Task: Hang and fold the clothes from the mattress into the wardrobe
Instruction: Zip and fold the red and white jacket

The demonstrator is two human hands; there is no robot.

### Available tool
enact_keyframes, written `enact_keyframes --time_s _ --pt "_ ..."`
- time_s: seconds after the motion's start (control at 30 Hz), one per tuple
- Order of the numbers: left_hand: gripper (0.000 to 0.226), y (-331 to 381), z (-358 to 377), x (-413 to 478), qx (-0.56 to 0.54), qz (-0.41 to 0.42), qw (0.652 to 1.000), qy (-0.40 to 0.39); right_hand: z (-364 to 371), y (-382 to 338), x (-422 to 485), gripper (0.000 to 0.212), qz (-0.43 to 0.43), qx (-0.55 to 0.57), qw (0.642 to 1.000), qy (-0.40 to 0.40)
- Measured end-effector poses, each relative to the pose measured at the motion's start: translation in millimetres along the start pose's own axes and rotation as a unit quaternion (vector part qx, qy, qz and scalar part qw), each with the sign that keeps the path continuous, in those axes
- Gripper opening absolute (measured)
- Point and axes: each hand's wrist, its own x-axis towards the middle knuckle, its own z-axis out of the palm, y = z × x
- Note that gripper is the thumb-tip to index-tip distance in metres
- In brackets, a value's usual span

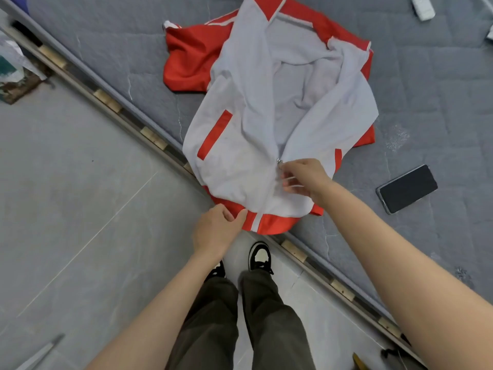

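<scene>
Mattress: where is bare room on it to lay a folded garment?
Bare mattress lies left of the jacket, up to the bed edge, and right of it, between the white object and the phone. Crowded at the near edge, where left hand and right hand hold the jacket.

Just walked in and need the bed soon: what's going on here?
A person stands at the edge of the grey quilted mattress, working on a red and white zip jacket spread across it, front open. The left hand grips the red hem, while the right hand pinches the front edge beside the metal zipper pull. They seem about to zip it; the jacket is neither folded nor hung yet. A black phone lies on the mattress nearby.
</scene>
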Motion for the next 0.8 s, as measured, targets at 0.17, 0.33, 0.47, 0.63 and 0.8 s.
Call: enact_keyframes --time_s 0.17,0.33,0.47,0.63,0.8 --pt "0.030 50.8 -6.8 27.9 0.056 0.150 0.987 -0.021 -5.6 15.4 10.7 0.039 -0.137 -0.182 0.972 0.061" --pt "0.045 68.7 17.6 47.4 0.105 0.187 0.975 -0.057 -8.7 23.4 32.1 0.049 -0.273 -0.414 0.866 0.062" --pt "0.049 65.0 42.5 62.4 0.137 0.173 0.975 -0.028 -8.2 24.2 55.5 0.036 -0.310 -0.442 0.840 0.049" --pt "0.062 70.1 55.8 77.7 0.226 0.156 0.962 0.014 -10.3 22.8 71.7 0.024 -0.386 -0.605 0.696 0.039" --pt "0.061 77.2 56.1 87.9 0.260 0.122 0.957 -0.033 -14.7 22.0 83.7 0.024 -0.398 -0.652 0.645 0.009"
